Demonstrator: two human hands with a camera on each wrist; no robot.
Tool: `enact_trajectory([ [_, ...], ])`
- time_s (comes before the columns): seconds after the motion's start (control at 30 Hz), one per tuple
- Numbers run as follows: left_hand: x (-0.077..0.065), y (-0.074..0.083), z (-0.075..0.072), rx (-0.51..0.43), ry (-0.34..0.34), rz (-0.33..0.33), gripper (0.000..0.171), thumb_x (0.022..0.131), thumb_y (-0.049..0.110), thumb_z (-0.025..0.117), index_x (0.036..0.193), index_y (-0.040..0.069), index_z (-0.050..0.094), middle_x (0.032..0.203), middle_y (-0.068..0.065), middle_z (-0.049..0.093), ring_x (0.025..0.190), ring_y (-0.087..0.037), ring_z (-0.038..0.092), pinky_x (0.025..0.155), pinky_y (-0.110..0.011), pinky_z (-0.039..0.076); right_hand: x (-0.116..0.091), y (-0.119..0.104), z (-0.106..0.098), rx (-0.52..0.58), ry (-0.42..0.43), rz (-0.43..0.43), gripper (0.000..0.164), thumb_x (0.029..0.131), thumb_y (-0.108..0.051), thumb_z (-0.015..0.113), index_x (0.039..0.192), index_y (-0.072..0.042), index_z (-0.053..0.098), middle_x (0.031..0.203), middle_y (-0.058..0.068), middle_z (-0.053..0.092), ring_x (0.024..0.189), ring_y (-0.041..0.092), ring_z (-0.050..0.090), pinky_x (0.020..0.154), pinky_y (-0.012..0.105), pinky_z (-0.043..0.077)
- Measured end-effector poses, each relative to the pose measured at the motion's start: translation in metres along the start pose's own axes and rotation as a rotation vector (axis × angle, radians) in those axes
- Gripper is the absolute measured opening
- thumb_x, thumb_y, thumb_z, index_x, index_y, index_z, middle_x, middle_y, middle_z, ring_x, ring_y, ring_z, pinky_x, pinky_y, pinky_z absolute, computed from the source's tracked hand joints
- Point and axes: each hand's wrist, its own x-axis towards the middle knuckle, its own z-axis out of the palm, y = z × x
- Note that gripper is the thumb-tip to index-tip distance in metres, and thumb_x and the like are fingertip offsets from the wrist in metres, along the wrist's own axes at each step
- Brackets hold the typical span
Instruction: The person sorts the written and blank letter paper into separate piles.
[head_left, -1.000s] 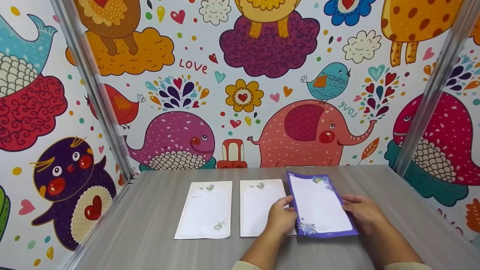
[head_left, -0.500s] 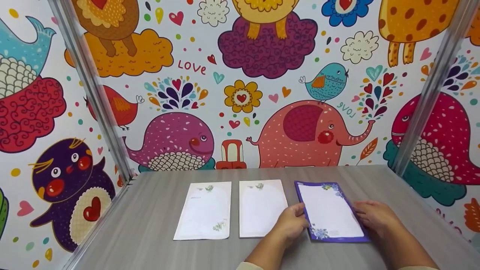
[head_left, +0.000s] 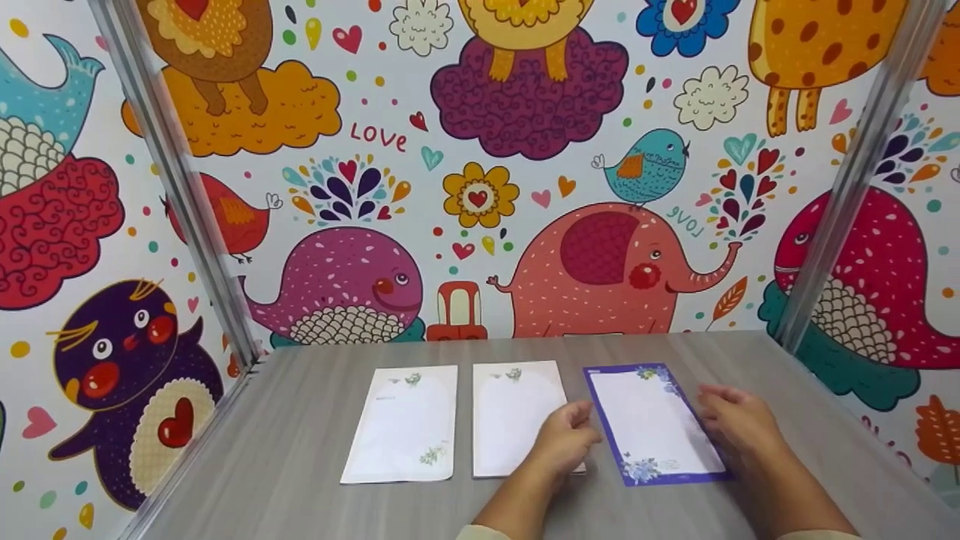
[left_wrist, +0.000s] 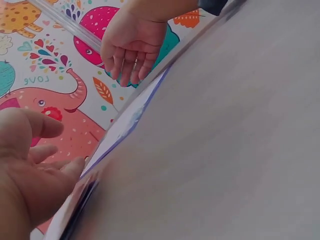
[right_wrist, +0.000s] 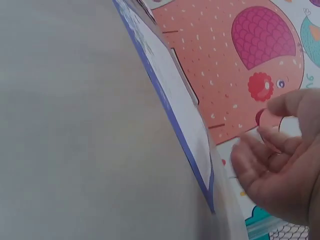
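A sheet of paper with a purple border and blue flowers (head_left: 651, 424) lies flat on the table at the right. Just left of it, my left hand (head_left: 561, 442) hovers with loosely bent fingers, holding nothing; it covers the lower right corner of a cream-edged sheet (head_left: 510, 420). Beyond the purple sheet's right edge is my right hand (head_left: 739, 421), also holding nothing. The right wrist view shows a gap between that hand (right_wrist: 282, 165) and the purple-edged paper (right_wrist: 177, 115). From the left wrist, the left hand (left_wrist: 35, 170) appears with parted fingers.
Another cream-edged sheet with printed leaves (head_left: 401, 427) lies leftmost in the row. The grey wood-grain table (head_left: 292, 435) runs back to a wall panel (head_left: 465, 292) printed with cartoon animals. Metal posts (head_left: 847, 187) stand at the panel's corners.
The purple-bordered sheet has come down flat onto the table, a little right of where it was held. Both hands have let go of it, and the left hand has drawn back leftward.
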Motion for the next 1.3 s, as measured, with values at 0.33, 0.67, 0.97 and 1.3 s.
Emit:
enact_trajectory([
  [0.33,0.005,-0.001,-0.046,0.012,0.127,0.045,0.059,0.090,0.008,0.067,0.145,-0.010,0.058,0.148,-0.028,0.063,0.140,-0.042,0.062,0.119,-0.048,0.051,-0.006,-0.017,0.052,0.008,-0.139,-0.203,0.071,0.104,-0.052,0.064,0.158,-0.008,0.050,0.158,0.018,0.058,0.138,0.036,0.063,0.110,0.043,0.059],
  [0.67,0.003,-0.002,-0.107,0.018,0.172,0.011,0.062,0.096,0.010,0.067,0.151,-0.011,0.050,0.154,-0.030,0.057,0.146,-0.045,0.055,0.121,-0.051,0.049,-0.007,-0.033,0.099,0.068,-0.173,-0.307,0.053,0.108,-0.035,0.063,0.151,-0.004,0.057,0.151,0.020,0.064,0.135,0.037,0.067,0.108,0.043,0.060],
  [0.97,0.000,0.003,-0.149,0.041,0.201,-0.124,0.062,0.102,0.017,0.064,0.159,0.000,0.046,0.164,-0.020,0.051,0.155,-0.038,0.048,0.126,-0.053,0.041,-0.014,-0.055,0.143,0.204,-0.196,-0.331,0.049,0.105,-0.030,0.068,0.147,-0.005,0.062,0.145,0.017,0.068,0.130,0.033,0.069,0.112,0.048,0.057],
  [1.3,-0.002,-0.003,-0.153,0.113,0.176,-0.195,0.072,0.098,0.021,0.066,0.160,-0.004,0.040,0.168,-0.025,0.043,0.159,-0.045,0.037,0.131,-0.058,0.032,-0.014,-0.048,0.164,-0.110,-0.193,-0.383,0.062,0.098,-0.033,0.076,0.151,-0.005,0.059,0.151,0.019,0.065,0.142,0.039,0.061,0.117,0.056,0.051],
])
